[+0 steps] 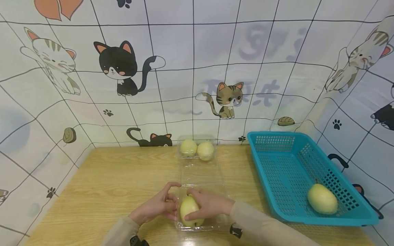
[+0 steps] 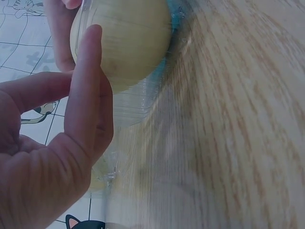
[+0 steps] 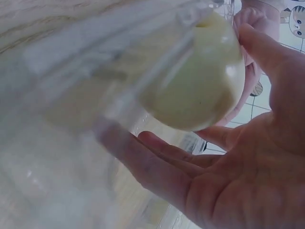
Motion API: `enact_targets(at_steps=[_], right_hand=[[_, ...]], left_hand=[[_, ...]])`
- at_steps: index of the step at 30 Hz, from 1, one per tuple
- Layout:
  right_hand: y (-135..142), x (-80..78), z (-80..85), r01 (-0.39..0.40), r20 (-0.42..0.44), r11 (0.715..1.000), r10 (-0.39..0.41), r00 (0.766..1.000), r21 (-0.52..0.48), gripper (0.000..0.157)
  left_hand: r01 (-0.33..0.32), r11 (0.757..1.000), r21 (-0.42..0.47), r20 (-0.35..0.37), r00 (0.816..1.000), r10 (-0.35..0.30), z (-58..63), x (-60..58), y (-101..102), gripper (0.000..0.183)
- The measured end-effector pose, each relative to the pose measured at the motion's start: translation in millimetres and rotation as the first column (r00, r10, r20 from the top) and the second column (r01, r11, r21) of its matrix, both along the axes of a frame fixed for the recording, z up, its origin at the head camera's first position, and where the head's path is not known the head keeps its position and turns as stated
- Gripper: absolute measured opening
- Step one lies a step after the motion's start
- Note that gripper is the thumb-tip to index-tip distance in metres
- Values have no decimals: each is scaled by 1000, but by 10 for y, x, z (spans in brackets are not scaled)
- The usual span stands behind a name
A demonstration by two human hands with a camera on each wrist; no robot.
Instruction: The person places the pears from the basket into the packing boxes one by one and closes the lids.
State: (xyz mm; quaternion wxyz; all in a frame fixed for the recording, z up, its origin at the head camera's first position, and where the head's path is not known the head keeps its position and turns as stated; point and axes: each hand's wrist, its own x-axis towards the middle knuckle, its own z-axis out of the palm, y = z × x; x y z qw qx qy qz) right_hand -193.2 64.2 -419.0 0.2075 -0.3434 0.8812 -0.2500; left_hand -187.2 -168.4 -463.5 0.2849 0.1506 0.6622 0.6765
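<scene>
In the head view a pale yellow pear (image 1: 188,207) lies in the near half of a clear plastic box (image 1: 203,171) whose two halves lie unfolded on the table. My right hand (image 1: 212,205) grips this pear from the right, thumb at its near side and fingers at its far side. My left hand (image 1: 160,206) is at the box's left wall. One of its long fingers (image 2: 83,90) lies along the outside of the clear wall in the left wrist view. In the right wrist view, blurred plastic covers part of the pear (image 3: 200,81).
A blue-green basket (image 1: 261,177) on the right holds another pear (image 1: 322,199). At the back of the table, two pears (image 1: 188,147) sit in another clear box (image 1: 197,137) against the cat-print wall cloth (image 1: 172,85). The wooden table (image 1: 123,177) spreads out at left.
</scene>
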Motion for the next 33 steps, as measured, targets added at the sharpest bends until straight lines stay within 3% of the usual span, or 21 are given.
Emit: enact_targets(at_steps=[11, 18, 28, 33], right_hand=[[93, 12, 91, -29, 9, 998, 29, 1000, 51, 71], [172, 23, 210, 0, -6, 995, 1, 1000, 100, 74], [379, 0, 366, -40, 1, 999, 40, 999, 22, 74], [535, -26, 473, -23, -8, 1000, 23, 1000, -2, 76]], left_hand=[[9, 1000, 7, 5, 1000, -9, 5, 1, 4, 67], [5, 1000, 1, 1, 1000, -5, 9, 11, -1, 67], [-2, 1000, 4, -2, 1000, 2, -11, 11, -6, 70], [-1, 1000, 8, -10, 1000, 1, -28, 12, -1, 70]])
